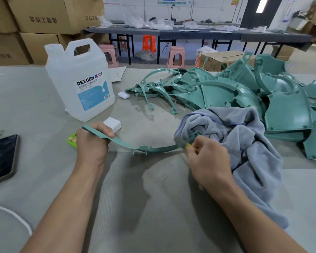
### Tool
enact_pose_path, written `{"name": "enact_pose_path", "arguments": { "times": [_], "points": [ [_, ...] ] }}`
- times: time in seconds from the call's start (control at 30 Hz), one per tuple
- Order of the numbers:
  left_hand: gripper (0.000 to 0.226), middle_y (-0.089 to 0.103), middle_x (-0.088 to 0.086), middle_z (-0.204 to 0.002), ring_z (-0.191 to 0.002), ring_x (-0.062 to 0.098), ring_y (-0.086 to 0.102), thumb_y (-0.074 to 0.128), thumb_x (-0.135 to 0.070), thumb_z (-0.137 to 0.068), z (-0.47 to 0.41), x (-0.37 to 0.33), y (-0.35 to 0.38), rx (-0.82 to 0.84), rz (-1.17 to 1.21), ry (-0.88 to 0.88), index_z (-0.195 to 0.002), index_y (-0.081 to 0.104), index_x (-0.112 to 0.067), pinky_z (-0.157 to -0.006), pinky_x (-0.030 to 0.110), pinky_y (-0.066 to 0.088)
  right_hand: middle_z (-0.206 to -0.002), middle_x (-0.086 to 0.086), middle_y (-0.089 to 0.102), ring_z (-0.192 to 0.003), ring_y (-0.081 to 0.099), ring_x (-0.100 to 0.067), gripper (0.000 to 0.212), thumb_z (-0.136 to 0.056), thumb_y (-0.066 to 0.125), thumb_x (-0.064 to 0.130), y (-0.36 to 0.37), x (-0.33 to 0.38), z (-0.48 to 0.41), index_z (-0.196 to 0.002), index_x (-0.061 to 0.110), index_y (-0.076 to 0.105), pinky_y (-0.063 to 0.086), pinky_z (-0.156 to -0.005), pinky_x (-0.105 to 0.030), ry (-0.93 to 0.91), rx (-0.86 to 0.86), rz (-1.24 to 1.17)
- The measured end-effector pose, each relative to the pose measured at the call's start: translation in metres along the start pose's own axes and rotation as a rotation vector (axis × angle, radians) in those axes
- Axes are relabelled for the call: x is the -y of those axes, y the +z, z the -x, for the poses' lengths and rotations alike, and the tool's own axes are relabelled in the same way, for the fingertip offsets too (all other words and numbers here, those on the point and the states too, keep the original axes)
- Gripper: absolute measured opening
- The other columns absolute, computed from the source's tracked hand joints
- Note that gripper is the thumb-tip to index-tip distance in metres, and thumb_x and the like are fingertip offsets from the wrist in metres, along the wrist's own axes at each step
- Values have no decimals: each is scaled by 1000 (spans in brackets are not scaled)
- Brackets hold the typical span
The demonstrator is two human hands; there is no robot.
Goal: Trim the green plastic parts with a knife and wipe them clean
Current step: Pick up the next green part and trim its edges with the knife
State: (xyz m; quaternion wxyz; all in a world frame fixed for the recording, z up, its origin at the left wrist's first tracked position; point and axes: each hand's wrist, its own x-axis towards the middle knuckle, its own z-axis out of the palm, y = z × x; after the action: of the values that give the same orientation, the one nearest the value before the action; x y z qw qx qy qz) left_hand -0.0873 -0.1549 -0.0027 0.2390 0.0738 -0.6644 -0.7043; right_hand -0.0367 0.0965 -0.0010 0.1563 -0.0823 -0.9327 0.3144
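Left hand grips green strip; right hand clenches yellow knife, trimming beside cloth (wiping pending). Pile waits.

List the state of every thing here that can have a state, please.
Left hand: shut on the strip.
Strip: held above the table, curved.
Right hand: shut on a yellow tool.
Cloth: crumpled, over strip's end.
Jug: upright, capped.
Green parts: piled.

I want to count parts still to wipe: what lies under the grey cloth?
The far end of the curved green strip runs under the grey cloth. Green panels sit behind it. Anything else beneath is covered.
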Motion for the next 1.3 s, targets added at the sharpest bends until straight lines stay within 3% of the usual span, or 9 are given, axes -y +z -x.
{"name": "enact_pose_path", "arguments": {
  "times": [0.07,0.23,0.4,0.57,0.77,0.93,1.1,1.2,1.3],
  "points": [
    [27,58,-8,-51,-65,18,50,41,-6,-49,1,-1,0,1,-2,7,-41,61,-22,-66,33,36,-56,8,53,-51,48,-7,27,-95,65,25,-3,-1,1,-71,21,53,29,-46,-17,-26,-74,4],
    [27,57,-8,-51,-59,11,52,41,-4,-49,4,-3,2,13,20,13,-41,60,-21,-65,30,38,-59,8,59,-58,55,-9,23,-95,64,30,16,15,13,-74,23,55,43,-53,-26,-118,179,-106],
    [28,58,-7,-52,-59,10,52,40,-4,-48,6,-2,2,25,30,20,-41,60,-21,-66,32,38,-60,7,54,-58,52,-13,27,-96,60,26,2,3,2,-72,23,49,47,-62,-37,-82,-40,44],
    [29,58,-8,-52,-59,10,53,40,-3,-49,5,0,0,21,28,19,-42,61,-22,-68,34,39,-61,5,61,-59,57,-11,23,-94,64,30,19,23,16,-74,24,54,49,-58,-33,-127,184,-155],
    [30,59,-9,-53,-64,14,52,40,-3,-49,3,4,-2,8,-14,2,-43,62,-23,-68,34,38,-67,3,60,-66,59,-21,21,-98,60,27,-5,-4,-2,-78,20,56,50,-61,-36,42,-74,-25],
    [31,59,-9,-52,-63,13,53,40,-2,-50,1,7,-1,-5,-17,-17,-44,62,-23,-66,32,39,-68,4,65,-63,60,-13,19,-97,63,32,17,22,16,-81,22,60,52,-61,-33,-70,239,-203],
    [29,59,-8,-53,-69,20,50,41,-5,-49,2,3,-2,-32,-5,-55,-45,63,-23,-63,28,37,-62,5,60,-59,58,-20,25,-96,60,29,0,-3,-2,-74,19,53,43,-51,-32,44,-82,-29],
    [31,60,4,-64,-72,23,53,42,2,-47,2,-4,-1,-57,162,-136,-52,67,-16,-70,29,42,-56,10,61,-50,52,-6,26,-95,66,21,-8,-15,-10,-70,19,57,35,-46,-19,24,-210,-333],
    [38,67,9,-89,-86,25,62,38,9,-62,5,-13,-3,9,428,-286,-76,69,-8,-66,26,51,-62,7,67,-52,48,1,25,-95,63,6,-13,-12,-18,-73,16,67,38,-54,-13,89,-129,-877]
  ]
}}
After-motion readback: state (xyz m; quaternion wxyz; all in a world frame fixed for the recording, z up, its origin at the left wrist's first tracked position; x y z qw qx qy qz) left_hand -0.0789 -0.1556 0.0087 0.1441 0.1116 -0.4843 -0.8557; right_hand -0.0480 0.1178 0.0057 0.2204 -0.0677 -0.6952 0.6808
